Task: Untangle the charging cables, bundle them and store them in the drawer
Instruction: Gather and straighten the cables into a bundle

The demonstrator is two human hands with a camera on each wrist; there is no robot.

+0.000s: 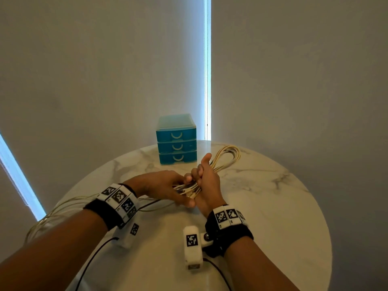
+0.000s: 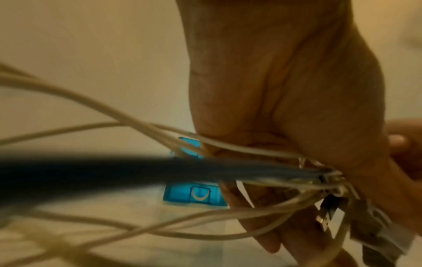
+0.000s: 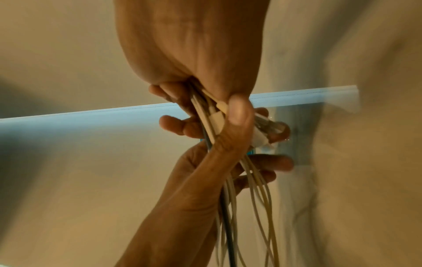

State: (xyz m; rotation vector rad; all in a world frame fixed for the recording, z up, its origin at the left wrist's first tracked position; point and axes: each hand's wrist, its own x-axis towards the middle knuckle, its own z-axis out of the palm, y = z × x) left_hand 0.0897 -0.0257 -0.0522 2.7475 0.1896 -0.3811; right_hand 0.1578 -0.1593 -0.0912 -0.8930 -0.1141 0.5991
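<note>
Right hand [image 1: 206,179] is clenched round the bunched cream-white charging cables [image 1: 225,158], thumb up, loop fanning out behind it over the round white marble-pattern worktop [image 1: 273,206]; left hand [image 1: 162,186] pinches the connector ends of the same bunch, loose strands trailing off the worktop's left edge. The small teal plastic three-drawer unit [image 1: 177,141] stands at the far edge, all drawers closed, contents not visible. No readable writing, only black-and-white square marker tags on the wristbands [image 1: 227,217].
</note>
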